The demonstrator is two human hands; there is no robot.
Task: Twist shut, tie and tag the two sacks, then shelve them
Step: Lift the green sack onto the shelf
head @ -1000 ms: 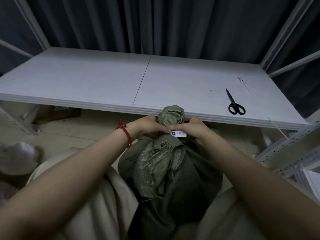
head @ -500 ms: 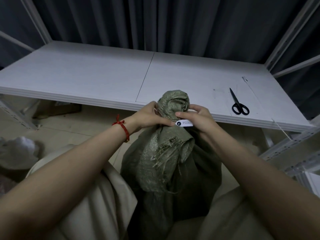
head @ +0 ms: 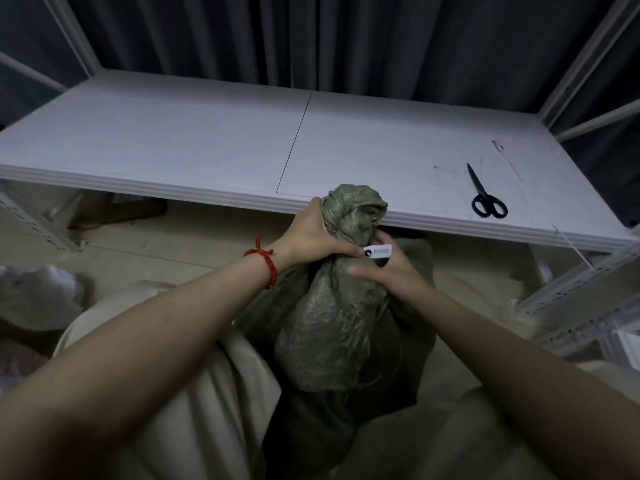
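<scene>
Green sack (head: 332,323) upright between my knees, before the front edge of the shelf (head: 173,143); left grip (head: 311,233) clasps its twisted neck, right grip (head: 384,271) curls round it beneath the white tag (head: 377,251).

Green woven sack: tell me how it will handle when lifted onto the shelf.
Probably floppy: the green woven sack creases and sags below the twisted neck that the left hand grips. Its full body suggests some weight, so it may slump on the white shelf. The coarse weave likely resists slipping.
</scene>
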